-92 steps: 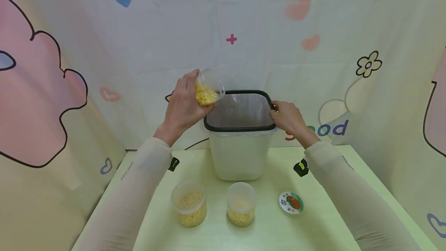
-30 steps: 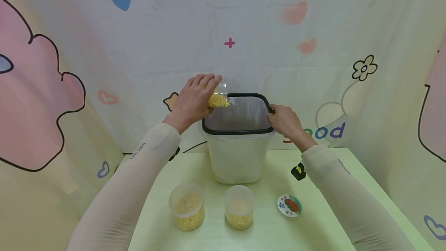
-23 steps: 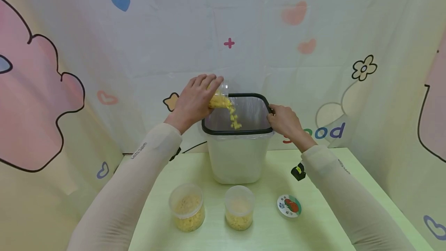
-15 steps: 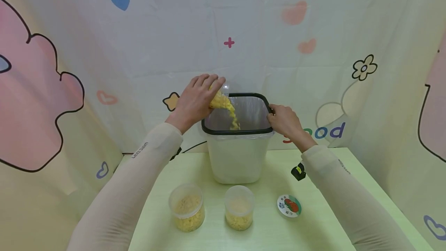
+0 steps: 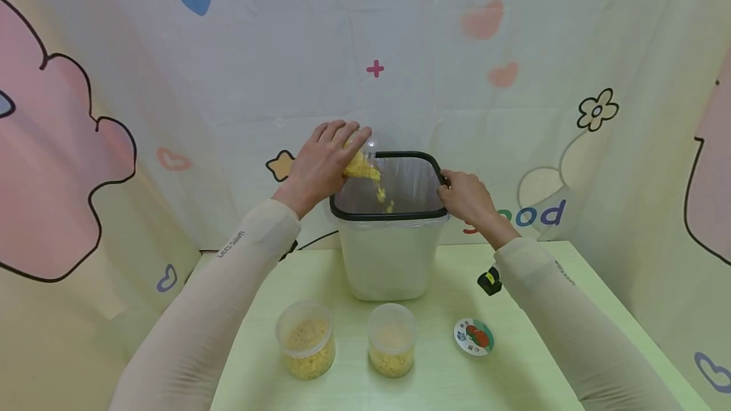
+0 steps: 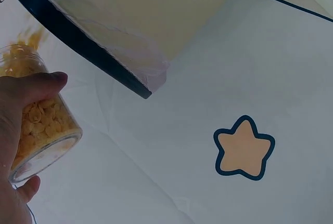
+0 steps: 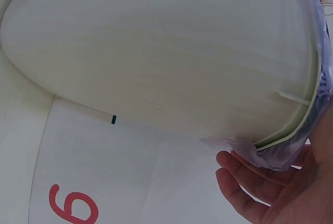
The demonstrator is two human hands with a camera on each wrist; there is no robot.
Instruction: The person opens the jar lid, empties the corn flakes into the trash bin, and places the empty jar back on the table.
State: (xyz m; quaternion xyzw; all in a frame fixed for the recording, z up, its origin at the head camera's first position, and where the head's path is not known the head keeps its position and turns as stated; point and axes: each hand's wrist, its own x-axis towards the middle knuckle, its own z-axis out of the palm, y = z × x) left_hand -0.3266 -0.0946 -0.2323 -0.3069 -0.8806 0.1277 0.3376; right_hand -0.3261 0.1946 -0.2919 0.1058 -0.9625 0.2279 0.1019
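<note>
My left hand [image 5: 324, 160] grips a clear plastic jar [image 6: 66, 114] of yellow flakes, tipped over the left part of a bin's opening. Flakes [image 5: 381, 194] are falling from its mouth into the bin. The white trash bin [image 5: 389, 259] stands on the table, with a black rim [image 5: 394, 215] and a clear liner folded over its edge. My right hand [image 5: 468, 197] holds the rim at the right side; in the right wrist view its fingers [image 7: 242, 177] curl beside the liner's edge. The bottom of the bin's inside is hidden.
Two lidded tubs with yellow contents, a wider tub [image 5: 308, 347] and a narrower tub [image 5: 392, 347], stand in front of the bin. A round lid with a tomato picture [image 5: 474, 337] lies to their right on the pale green table [image 5: 445, 385]. A printed curtain [image 5: 257, 68] hangs behind.
My left hand has moved right and tipped the jar farther, so flakes that lay inside it now spill into the bin. My right hand keeps its place on the rim.
</note>
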